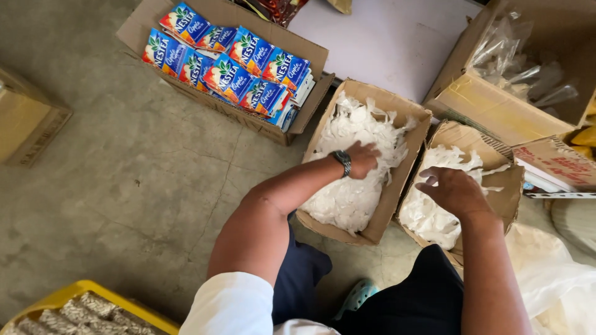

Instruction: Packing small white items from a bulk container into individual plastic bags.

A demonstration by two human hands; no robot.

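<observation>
White plastic pieces [351, 198] filled an open cardboard box [406, 115] on the concrete floor [124, 186]. The left hand [361, 159], fingers curled, pressed into them. The right hand [452, 191] hovered, fingers loosely spread, over a second box [510, 186] of the same white pieces. Behind, a carton [248, 118] held blue sachets [230, 68].

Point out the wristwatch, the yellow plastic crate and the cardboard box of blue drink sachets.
wristwatch [343, 162], head view, on its dark band.
yellow plastic crate [74, 290], head view, on its rim.
cardboard box of blue drink sachets [305, 54], head view, on its flap.
</observation>
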